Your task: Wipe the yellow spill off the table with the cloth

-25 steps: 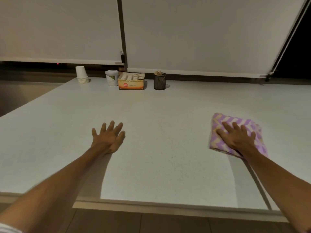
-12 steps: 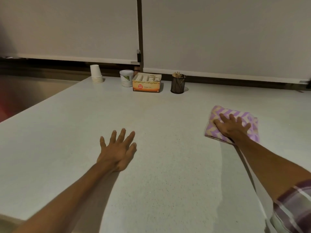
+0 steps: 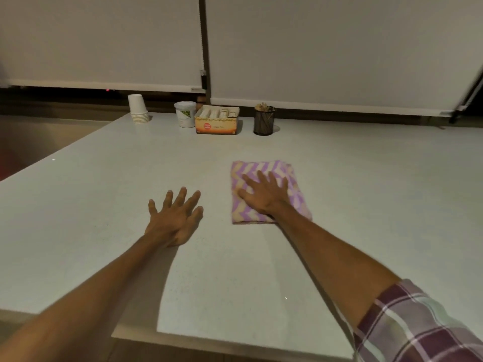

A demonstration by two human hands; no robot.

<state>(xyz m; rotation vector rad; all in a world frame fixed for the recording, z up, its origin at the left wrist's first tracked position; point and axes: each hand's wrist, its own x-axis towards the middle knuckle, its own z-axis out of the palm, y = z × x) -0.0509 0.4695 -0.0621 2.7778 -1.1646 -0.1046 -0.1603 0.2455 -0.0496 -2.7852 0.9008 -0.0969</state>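
A folded cloth [image 3: 299, 198] with purple and cream zigzags lies on the white table [image 3: 379, 194], a little right of the middle. My right hand [image 3: 264, 197] presses flat on top of it, fingers spread. My left hand [image 3: 175, 218] rests palm down on the bare table just left of the cloth, holding nothing. I can make out no yellow spill on the visible surface; what lies under the cloth is hidden.
Along the table's far edge stand a stack of paper cups [image 3: 138, 109], a white tub [image 3: 185, 114], an orange box [image 3: 217, 121] and a dark mesh holder [image 3: 264, 120]. White blinds hang behind them. The table's front edge [image 3: 235, 344] runs close below my arms.
My right hand has slid the cloth leftward across the table, closer to my left hand. The left hand stays flat on the surface. The view has shifted.
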